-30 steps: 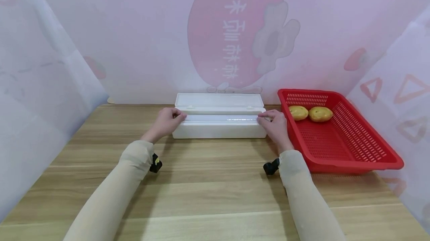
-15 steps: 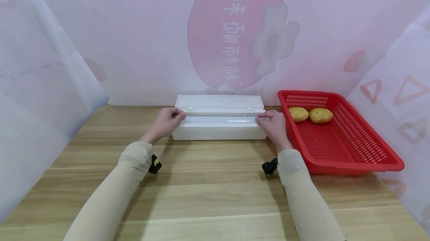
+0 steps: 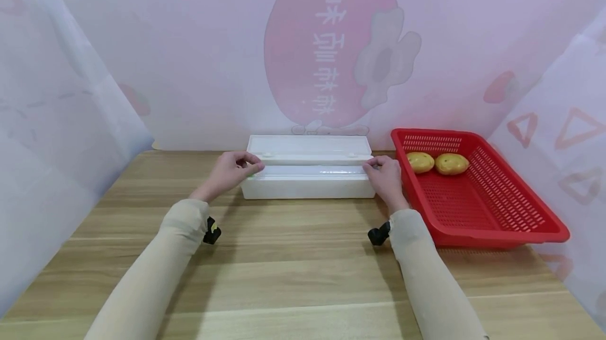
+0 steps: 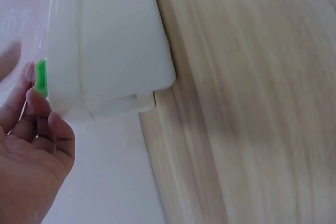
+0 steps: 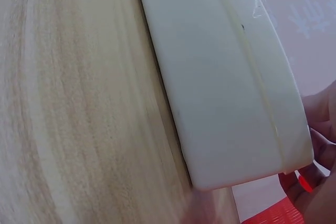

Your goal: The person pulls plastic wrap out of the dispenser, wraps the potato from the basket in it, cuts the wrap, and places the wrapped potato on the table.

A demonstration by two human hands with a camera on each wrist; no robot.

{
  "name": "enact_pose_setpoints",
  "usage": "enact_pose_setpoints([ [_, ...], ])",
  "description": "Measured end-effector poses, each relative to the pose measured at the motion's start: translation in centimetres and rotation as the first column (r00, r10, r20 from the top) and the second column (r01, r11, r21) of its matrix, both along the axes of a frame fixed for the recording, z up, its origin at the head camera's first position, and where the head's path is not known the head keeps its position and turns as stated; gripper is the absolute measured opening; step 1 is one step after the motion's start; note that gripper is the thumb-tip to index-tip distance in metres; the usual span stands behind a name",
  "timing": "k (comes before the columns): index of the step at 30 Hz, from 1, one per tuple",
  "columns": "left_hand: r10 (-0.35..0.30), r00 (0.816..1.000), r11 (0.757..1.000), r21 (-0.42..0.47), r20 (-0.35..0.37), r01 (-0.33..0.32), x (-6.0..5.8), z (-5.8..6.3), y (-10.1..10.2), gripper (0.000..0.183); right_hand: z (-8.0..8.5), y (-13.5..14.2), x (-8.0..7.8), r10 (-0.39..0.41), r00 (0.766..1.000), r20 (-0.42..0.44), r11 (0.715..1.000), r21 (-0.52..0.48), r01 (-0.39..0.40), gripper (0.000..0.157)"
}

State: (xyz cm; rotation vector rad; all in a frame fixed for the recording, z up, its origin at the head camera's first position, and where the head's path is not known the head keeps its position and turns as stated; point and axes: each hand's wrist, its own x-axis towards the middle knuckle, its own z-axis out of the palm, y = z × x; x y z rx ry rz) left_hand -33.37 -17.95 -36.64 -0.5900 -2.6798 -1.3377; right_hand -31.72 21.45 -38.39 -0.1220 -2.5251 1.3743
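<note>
A long white cling film box [image 3: 309, 188] stands at the back of the table with its lid [image 3: 310, 145] raised. Clear shiny cling film [image 3: 341, 170] lies across the opening. My left hand [image 3: 230, 169] is at the box's left end, thumb and finger pinching the film edge. In the left wrist view those fingertips sit right beside a green slider cutter [image 4: 41, 78]. At the right end my right hand [image 3: 384, 177] pinches the film's other corner; in the right wrist view its fingers [image 5: 320, 145] are curled close to the box's end, and the exact grip is partly hidden.
A red perforated basket [image 3: 492, 236] stands close to my right hand and forearm. It holds two yellow, potato-like things [image 3: 451, 163] at its far end. A pink and white printed sheet [image 3: 199, 66] rises behind the wooden table [image 3: 293, 277].
My left hand and wrist have shifted slightly left, and the green slider now shows below the fingers. The right hand has barely moved. The whole head view has dropped a little.
</note>
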Motion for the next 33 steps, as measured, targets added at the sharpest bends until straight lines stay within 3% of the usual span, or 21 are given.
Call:
enact_pose_setpoints([
  [5,0.024,1.0,0.999,-0.03,0.002,-0.024,0.1,0.2,-0.5,0.022,-0.1,-0.1,0.0,0.002,1.0,-0.008,1.0,0.027,-0.001,0.025],
  [13,0.068,0.995,0.998,-0.012,-0.068,-0.069,-0.1,-0.1,-0.5,0.018,-0.1,-0.4,0.0,0.007,0.998,-0.058,1.0,0.004,-0.007,0.024],
  [24,0.136,0.989,0.991,0.025,-0.064,-0.135,0.1,0.7,0.3,0.02,0.1,-0.5,0.0,-0.027,0.985,-0.172,1.0,-0.006,0.026,0.021],
  [33,0.171,0.985,0.983,0.072,-0.035,-0.168,0.0,1.6,0.3,0.024,1.1,-0.5,0.3,-0.034,0.988,-0.15,0.999,-0.032,0.03,0.028],
])
